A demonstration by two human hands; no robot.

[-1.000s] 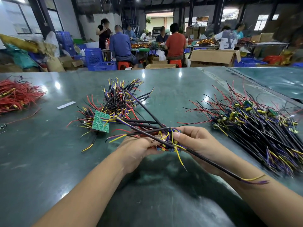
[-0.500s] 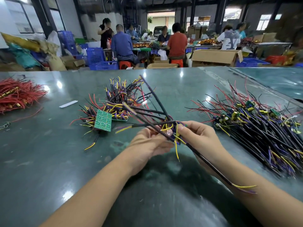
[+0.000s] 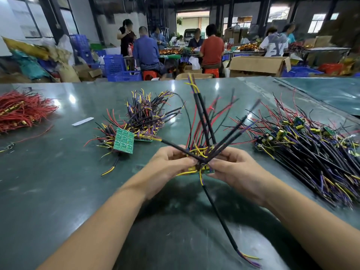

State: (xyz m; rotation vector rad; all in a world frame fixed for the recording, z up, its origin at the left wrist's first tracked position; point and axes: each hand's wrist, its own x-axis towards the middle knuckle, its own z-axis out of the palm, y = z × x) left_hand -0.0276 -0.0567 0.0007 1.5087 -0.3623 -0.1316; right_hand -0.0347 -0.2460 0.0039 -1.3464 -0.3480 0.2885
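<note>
Though motion blur smears the black cables fanning up from it, the small wired board [image 3: 203, 170] shows between the left hand [image 3: 171, 162] and right hand [image 3: 233, 168], mostly hidden by fingertips. Far left of the left hand lies a red wire heap [image 3: 21, 112], nearer it a green panel [image 3: 124, 140] on tangled leads, and beyond the right hand a pile of wired boards [image 3: 311, 149]. Both hands pinch the board's edges, fingers curled, forearms converging over the table [image 3: 48, 182].
</note>
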